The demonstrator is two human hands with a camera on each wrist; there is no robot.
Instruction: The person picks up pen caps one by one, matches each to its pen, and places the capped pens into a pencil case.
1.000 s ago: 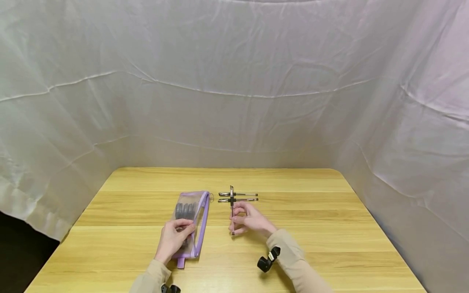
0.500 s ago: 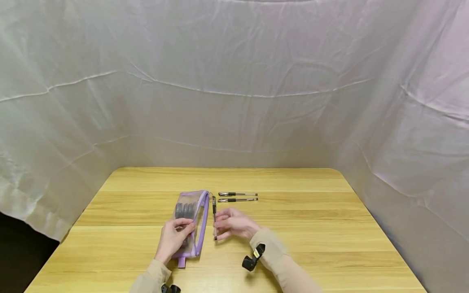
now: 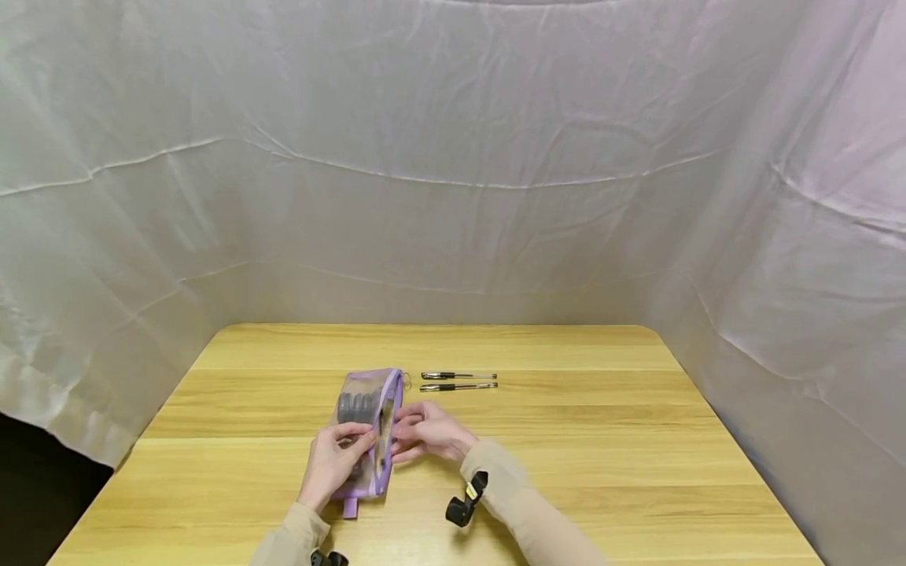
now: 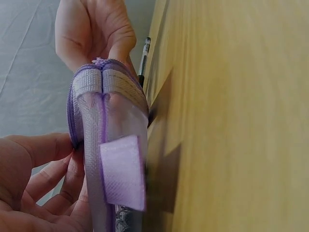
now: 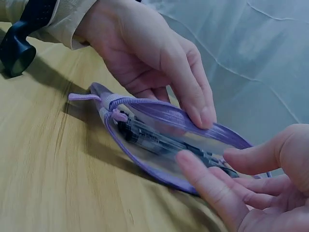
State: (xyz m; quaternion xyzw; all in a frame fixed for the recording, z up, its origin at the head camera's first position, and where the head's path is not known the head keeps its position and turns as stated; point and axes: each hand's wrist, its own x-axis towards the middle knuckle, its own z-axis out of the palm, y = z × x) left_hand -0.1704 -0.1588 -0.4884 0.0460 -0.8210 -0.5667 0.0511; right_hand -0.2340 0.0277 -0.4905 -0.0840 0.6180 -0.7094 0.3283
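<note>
A purple-edged mesh pencil pouch (image 3: pixel 357 382) lies at the table's left-centre, its zipper side spread apart. My left hand (image 3: pixel 338 462) pinches the near lip of the opening between thumb and fingers, also seen in the left wrist view as a hand (image 4: pixel 43 181) at the lower left. Inside the opening, in the right wrist view, lie clear pens (image 5: pixel 157 140) with dark ends. My right hand (image 3: pixel 428 434) is right at the opening; its fingers (image 5: pixel 212 191) reach over the far lip with the thumb apart from them. Dark rounded items (image 3: pixel 356 407) show through the mesh.
Two clear pens with black grips, a farther pen (image 3: pixel 458 376) and a nearer pen (image 3: pixel 458 387), lie side by side on the wooden table (image 3: pixel 602 440), right of the pouch. A thin ring (image 3: pixel 406 380) hangs at the pouch's far corner. Pale cloth (image 3: pixel 453 196) surrounds the table.
My right hand has moved left with a pen from above the two loose pens to the pouch, and that pen is now inside the opening. My left hand has stayed in place.
</note>
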